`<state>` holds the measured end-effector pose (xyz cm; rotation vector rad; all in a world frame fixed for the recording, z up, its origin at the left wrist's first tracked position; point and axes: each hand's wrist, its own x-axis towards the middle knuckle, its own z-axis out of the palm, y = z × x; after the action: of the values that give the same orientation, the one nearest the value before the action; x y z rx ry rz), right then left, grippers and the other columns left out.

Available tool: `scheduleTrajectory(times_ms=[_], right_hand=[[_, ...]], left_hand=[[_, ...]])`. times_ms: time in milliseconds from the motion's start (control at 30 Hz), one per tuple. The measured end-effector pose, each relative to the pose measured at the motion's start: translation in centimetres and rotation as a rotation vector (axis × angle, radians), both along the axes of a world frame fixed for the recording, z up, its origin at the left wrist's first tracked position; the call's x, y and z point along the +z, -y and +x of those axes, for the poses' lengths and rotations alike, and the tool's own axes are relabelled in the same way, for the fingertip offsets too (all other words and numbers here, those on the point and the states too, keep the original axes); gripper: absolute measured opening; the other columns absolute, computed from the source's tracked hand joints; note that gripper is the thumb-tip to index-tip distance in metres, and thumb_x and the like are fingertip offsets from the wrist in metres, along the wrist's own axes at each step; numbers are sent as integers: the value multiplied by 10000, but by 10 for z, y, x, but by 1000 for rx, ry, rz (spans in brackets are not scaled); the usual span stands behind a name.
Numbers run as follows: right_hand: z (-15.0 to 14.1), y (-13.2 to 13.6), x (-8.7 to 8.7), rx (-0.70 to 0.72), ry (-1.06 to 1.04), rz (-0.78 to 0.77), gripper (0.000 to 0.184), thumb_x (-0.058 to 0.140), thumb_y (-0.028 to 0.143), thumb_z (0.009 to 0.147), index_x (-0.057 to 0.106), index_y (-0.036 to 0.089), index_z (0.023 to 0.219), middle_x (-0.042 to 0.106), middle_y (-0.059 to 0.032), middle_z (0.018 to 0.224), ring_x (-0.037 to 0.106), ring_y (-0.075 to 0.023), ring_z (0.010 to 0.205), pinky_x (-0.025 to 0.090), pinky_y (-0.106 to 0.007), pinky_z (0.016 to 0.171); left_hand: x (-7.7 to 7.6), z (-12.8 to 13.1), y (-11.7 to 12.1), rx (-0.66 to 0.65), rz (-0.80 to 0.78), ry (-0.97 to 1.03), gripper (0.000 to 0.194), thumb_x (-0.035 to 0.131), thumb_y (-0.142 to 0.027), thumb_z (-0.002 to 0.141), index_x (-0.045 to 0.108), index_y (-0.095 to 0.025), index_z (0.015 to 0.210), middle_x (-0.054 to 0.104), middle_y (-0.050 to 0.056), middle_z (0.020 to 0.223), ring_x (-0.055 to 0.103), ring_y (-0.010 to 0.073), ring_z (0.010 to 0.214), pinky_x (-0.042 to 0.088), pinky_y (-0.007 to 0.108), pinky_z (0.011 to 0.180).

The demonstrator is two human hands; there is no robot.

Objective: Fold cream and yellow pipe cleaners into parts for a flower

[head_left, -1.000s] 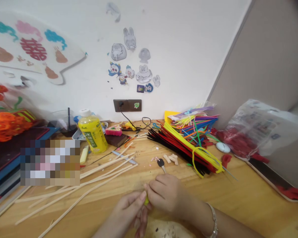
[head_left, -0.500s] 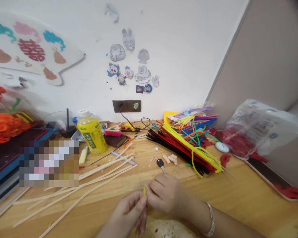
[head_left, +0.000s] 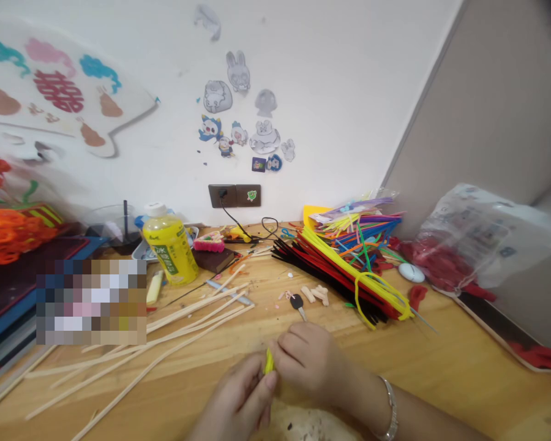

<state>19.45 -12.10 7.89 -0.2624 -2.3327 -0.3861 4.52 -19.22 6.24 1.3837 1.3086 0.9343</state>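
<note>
My left hand [head_left: 243, 392] pinches a short, folded piece of yellow pipe cleaner [head_left: 269, 361] between thumb and fingers, close to the table's front edge. My right hand [head_left: 310, 358] is closed at the other side of the same piece, its fingertips against it and mostly hidden from me. A bracelet circles my right wrist. Just beyond my right hand lies a key with a black head [head_left: 296, 301], beside several beige pipe cleaner bits [head_left: 316, 295]. Farther back on the right is a bundle of yellow, red and black pipe cleaners [head_left: 340, 269].
Long beige pipe cleaners [head_left: 165, 335] spread across the left side. Behind them stands a yellow drink bottle [head_left: 171, 245]. On the right are a white mouse [head_left: 411, 272] and a clear plastic bag [head_left: 487, 233] with red material. Orange flowers [head_left: 16, 236] sit at far left.
More of the yellow piece now shows between my hands. My left thumb has shifted slightly down, and my right hand has moved slightly to the right. Everything on the table stays put.
</note>
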Motion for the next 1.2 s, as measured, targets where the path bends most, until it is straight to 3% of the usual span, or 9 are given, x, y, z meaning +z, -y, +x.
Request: scheduleTrajectory(times_ms=[167, 333, 500, 767, 1200], right_hand=[[1, -7, -7, 76, -42, -193, 149, 414, 167, 860, 553, 121, 886, 581, -49, 667, 477, -154, 607, 388, -259, 540], [4, -9, -3, 181, -55, -559, 191, 422, 151, 835, 529, 159, 992, 608, -67, 834, 531, -157, 774, 444, -271, 691], [5, -8, 2, 199, -76, -872, 282, 426, 272, 858, 513, 152, 1098, 596, -76, 916, 546, -160, 806, 449, -297, 746], [4, -8, 0, 210, 5, -901, 316, 333, 332, 927, 555, 167, 1079, 641, -78, 928, 577, -150, 856, 446, -265, 758], [4, -7, 2, 279, 3, -855, 342, 291, 359, 939, 536, 171, 1085, 644, -81, 924, 584, -142, 858, 449, -255, 756]], left_hand=[[5, -2, -1, -37, -9, -17, 334, 391, -505, 826, 458, -214, 674, 419, -64, 497, 413, 122, 444, 342, 228, 458], [10, -4, -2, 33, 176, -310, 216, 413, -347, 837, 544, -191, 762, 544, 2, 639, 508, 164, 579, 414, 260, 561], [6, -6, -3, 14, 297, -462, 174, 434, -303, 829, 563, -188, 815, 598, 28, 682, 554, 182, 620, 462, 280, 606], [-4, -9, -3, 52, 413, -473, 140, 448, -259, 823, 567, -188, 824, 622, 37, 707, 583, 179, 633, 489, 277, 622], [1, -8, -1, 20, 429, -457, 93, 474, -184, 799, 563, -211, 800, 634, 14, 704, 593, 161, 624, 495, 248, 612]])
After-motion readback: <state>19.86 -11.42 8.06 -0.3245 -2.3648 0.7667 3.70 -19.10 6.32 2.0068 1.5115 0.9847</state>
